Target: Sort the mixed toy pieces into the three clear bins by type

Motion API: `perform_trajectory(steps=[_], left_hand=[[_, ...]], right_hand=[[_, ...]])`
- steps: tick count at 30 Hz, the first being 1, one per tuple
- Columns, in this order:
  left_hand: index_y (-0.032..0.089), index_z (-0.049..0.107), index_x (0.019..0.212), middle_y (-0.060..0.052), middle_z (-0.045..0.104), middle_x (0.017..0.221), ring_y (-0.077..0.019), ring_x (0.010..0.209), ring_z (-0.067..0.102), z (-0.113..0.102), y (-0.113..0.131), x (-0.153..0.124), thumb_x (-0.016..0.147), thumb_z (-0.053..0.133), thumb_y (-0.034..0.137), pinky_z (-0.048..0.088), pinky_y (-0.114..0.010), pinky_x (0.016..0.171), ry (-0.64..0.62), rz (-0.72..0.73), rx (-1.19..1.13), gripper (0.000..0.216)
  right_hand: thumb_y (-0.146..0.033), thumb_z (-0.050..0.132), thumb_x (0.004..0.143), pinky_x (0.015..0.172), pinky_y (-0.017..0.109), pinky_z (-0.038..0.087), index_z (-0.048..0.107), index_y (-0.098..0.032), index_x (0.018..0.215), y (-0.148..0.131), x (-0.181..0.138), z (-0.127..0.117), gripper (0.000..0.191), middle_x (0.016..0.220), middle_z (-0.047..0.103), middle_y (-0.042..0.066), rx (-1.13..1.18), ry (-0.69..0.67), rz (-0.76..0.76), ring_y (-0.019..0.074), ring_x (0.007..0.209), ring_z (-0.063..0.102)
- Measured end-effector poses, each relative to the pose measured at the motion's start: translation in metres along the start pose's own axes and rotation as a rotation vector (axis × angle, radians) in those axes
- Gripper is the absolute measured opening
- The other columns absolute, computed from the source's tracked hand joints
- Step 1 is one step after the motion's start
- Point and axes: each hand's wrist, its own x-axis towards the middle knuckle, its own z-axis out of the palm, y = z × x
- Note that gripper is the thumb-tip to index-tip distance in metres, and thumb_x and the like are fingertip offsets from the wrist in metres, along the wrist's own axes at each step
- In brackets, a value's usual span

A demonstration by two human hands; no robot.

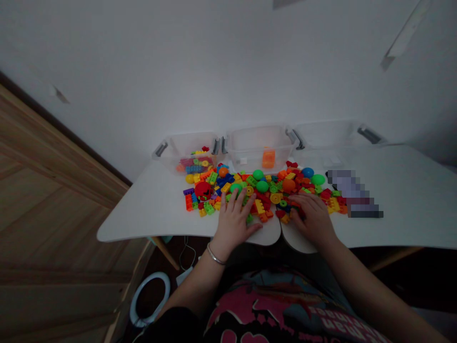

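My left hand lies palm down over the front of a heap of colourful toy building blocks, fingers spread and stretched out, holding nothing. A green ball-like piece sits at its fingertips. Further right, my right hand reaches into the same heap with its fingers curled and the thumb below them. Something reddish shows between thumb and fingers, but I cannot make out what it is. Near that hand are an orange ball, a yellow wheel-like piece and dark blue blocks.
Three clear plastic bins stand along the wall: the left bin contains several blocks, the middle bin an orange block, and the right bin a small pale item. A pixelated phone-like object lies right. Two white tabletops meet at the front.
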Motion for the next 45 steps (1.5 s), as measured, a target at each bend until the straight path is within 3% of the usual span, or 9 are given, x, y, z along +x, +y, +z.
perform_trajectory(steps=[4, 8, 13, 16, 20, 30, 34, 41, 45], left_hand=[[0.028, 0.038, 0.148, -0.007, 0.037, 0.156, -0.0314, 0.146, 0.026, 0.003, 0.003, 0.0, 0.093, 0.051, 0.044, 0.013, -0.059, 0.12, -0.019, 0.044, 0.036, 0.059], [0.026, 0.037, 0.149, -0.008, 0.037, 0.155, -0.0311, 0.145, 0.027, -0.007, -0.003, 0.006, 0.093, 0.051, 0.044, 0.013, -0.058, 0.12, -0.011, 0.068, -0.008, 0.061], [0.024, 0.058, 0.133, -0.008, 0.054, 0.142, -0.0317, 0.133, 0.041, -0.033, -0.039, 0.03, 0.093, 0.049, 0.035, 0.028, -0.053, 0.114, 0.103, -0.185, 0.012, 0.042], [0.022, 0.063, 0.127, -0.009, 0.065, 0.125, -0.0324, 0.123, 0.047, -0.038, -0.064, 0.047, 0.092, 0.05, 0.032, 0.036, -0.05, 0.107, 0.014, -0.304, 0.093, 0.038], [0.021, 0.064, 0.126, -0.011, 0.068, 0.117, -0.0334, 0.115, 0.052, -0.033, -0.079, 0.058, 0.09, 0.051, 0.033, 0.038, -0.048, 0.099, -0.119, -0.344, 0.184, 0.039], [0.03, 0.068, 0.122, -0.01, 0.067, 0.117, -0.0338, 0.113, 0.055, -0.03, -0.091, 0.063, 0.088, 0.054, 0.044, 0.04, -0.046, 0.097, -0.187, -0.405, 0.114, 0.039], [0.024, 0.071, 0.11, -0.011, 0.068, 0.111, -0.0322, 0.108, 0.057, -0.028, -0.101, 0.067, 0.082, 0.06, 0.04, 0.043, -0.044, 0.094, -0.192, -0.371, 0.073, 0.034], [0.018, 0.067, 0.099, -0.009, 0.069, 0.104, -0.0281, 0.102, 0.06, -0.023, -0.12, 0.067, 0.073, 0.065, 0.033, 0.045, -0.043, 0.095, -0.034, -0.355, -0.246, 0.029], [0.019, 0.059, 0.1, -0.006, 0.066, 0.103, -0.0219, 0.097, 0.062, -0.028, -0.132, 0.069, 0.074, 0.062, 0.033, 0.047, -0.039, 0.093, 0.222, -0.399, -0.633, 0.029]], right_hand=[[-0.021, 0.055, 0.086, 0.098, 0.048, 0.047, 0.064, -0.019, 0.113, 0.0, 0.0, 0.0, 0.028, 0.108, 0.071, 0.009, 0.006, -0.003, -0.003, 0.0277, 0.108, 0.061], [-0.02, 0.055, 0.086, 0.098, 0.047, 0.047, 0.064, -0.019, 0.112, 0.001, 0.0, 0.0, 0.028, 0.108, 0.071, 0.009, -0.001, -0.001, -0.018, 0.0269, 0.108, 0.061], [-0.02, 0.055, 0.086, 0.098, 0.046, 0.046, 0.064, -0.019, 0.111, 0.0, 0.001, -0.001, 0.027, 0.108, 0.071, 0.008, 0.003, -0.007, -0.019, 0.0265, 0.107, 0.061], [-0.02, 0.054, 0.087, 0.099, 0.047, 0.046, 0.063, -0.019, 0.111, 0.0, 0.001, -0.001, 0.026, 0.108, 0.071, 0.008, 0.01, -0.015, -0.007, 0.0266, 0.108, 0.061], [-0.019, 0.054, 0.087, 0.098, 0.046, 0.047, 0.064, -0.018, 0.11, -0.001, 0.002, -0.002, 0.025, 0.107, 0.071, 0.008, 0.015, -0.006, -0.017, 0.0265, 0.107, 0.061], [-0.019, 0.054, 0.087, 0.098, 0.046, 0.046, 0.063, -0.019, 0.111, -0.001, 0.001, -0.002, 0.025, 0.108, 0.071, 0.007, 0.011, -0.015, -0.019, 0.0262, 0.108, 0.061], [-0.02, 0.053, 0.087, 0.097, 0.046, 0.047, 0.063, -0.017, 0.112, -0.001, 0.001, -0.001, 0.027, 0.108, 0.071, 0.009, -0.006, 0.0, -0.006, 0.0274, 0.108, 0.061], [-0.021, 0.053, 0.088, 0.097, 0.047, 0.047, 0.062, -0.017, 0.113, -0.001, 0.0, -0.001, 0.027, 0.109, 0.07, 0.01, -0.01, -0.01, 0.003, 0.0279, 0.109, 0.06], [-0.02, 0.053, 0.088, 0.098, 0.047, 0.047, 0.062, -0.017, 0.112, -0.001, 0.001, -0.001, 0.026, 0.108, 0.071, 0.009, -0.003, -0.006, -0.007, 0.0274, 0.109, 0.06]])
